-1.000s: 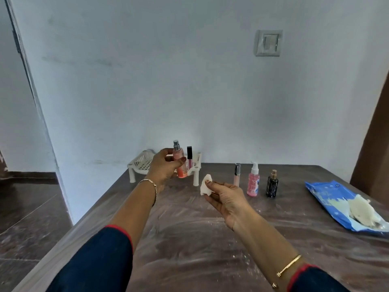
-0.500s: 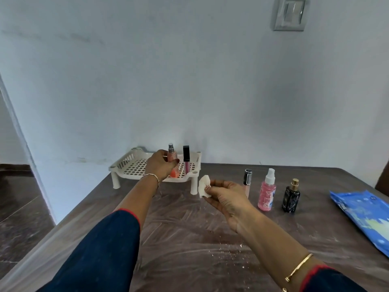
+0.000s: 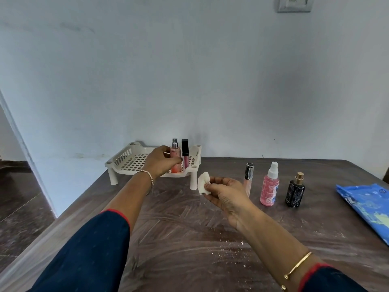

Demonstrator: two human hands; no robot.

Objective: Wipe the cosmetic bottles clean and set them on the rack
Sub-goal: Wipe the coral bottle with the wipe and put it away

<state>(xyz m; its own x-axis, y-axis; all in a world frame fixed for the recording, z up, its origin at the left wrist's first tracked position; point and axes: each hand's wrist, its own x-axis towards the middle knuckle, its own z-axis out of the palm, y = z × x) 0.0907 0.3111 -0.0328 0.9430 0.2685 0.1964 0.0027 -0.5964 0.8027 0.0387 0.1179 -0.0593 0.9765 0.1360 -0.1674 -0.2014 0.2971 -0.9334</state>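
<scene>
Rack (image 3: 123, 157): white slotted plastic on short legs, standing at the far left part of the table (image 3: 189, 239), close to the wall.
Peach spray bottle (image 3: 175, 153): upright on the rack, near its front right corner, just beside a lip gloss tube with black cap (image 3: 185, 152) that also stands there.
Left hand (image 3: 161, 163): I see the thumb across the front of the peach spray bottle and the fingers curled round its left side, so it holds this bottle.
Right hand (image 3: 227, 196): palm turned up above the table, in front of the right leg of the rack; thumb and fingertips pinch a small white wipe (image 3: 203, 183).
Row on the table: to the right of the rack I count a slim tube with black cap (image 3: 248, 175), a pink spray bottle with white cap (image 3: 269, 187) and a black perfume bottle with gold cap (image 3: 295, 192), all upright, near each other but apart.
Wet wipes pack (image 3: 368, 205): blue, lying flat at the right edge, well apart from the row.
Table surface: brown, with white streaks and small crumbs.
</scene>
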